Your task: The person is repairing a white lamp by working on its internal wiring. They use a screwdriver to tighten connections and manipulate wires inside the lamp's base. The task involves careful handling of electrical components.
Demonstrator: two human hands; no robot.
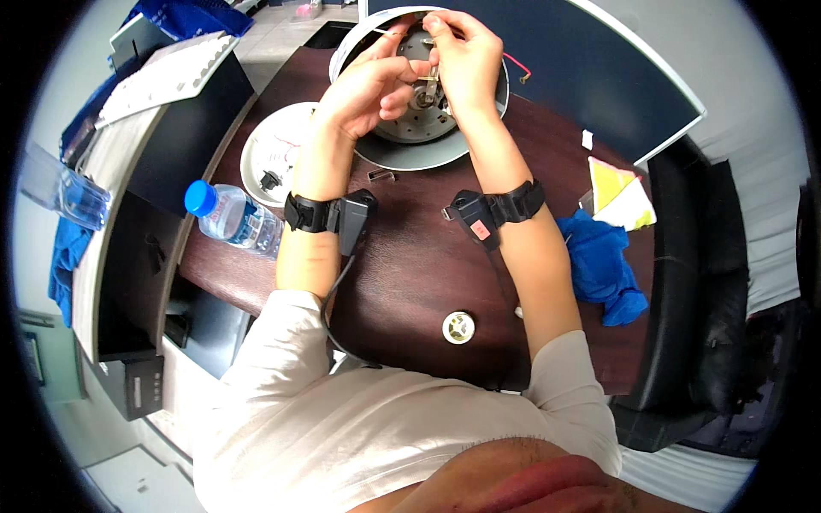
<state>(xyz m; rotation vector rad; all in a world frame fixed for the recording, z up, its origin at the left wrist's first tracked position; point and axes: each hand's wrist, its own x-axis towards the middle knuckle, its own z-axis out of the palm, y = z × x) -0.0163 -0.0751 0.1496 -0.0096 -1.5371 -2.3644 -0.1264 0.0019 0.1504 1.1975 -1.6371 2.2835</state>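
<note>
Both hands are inside a round, open appliance housing (402, 158) with a pale rim and a grey metal interior, at the far side of the table. My left hand (363, 92) has its fingers curled, with fingertips against a small pale, partly clear piece (433, 83) near the middle of the housing. My right hand (470, 64) is closed in a pinch just above and beside that piece; its fingertips hide what they grip. A red wire (518, 65) with a metal end sticks out past the right hand. Black straps with small devices are on both forearms.
Left of my arm are a white bowl (256, 175) with small parts and a blue-capped bottle (235, 218). A small metal clip (381, 175) lies before the housing. A round white part (458, 327) is nearer me. Blue cloth (601, 267) and a yellow-white cloth (620, 197) lie right.
</note>
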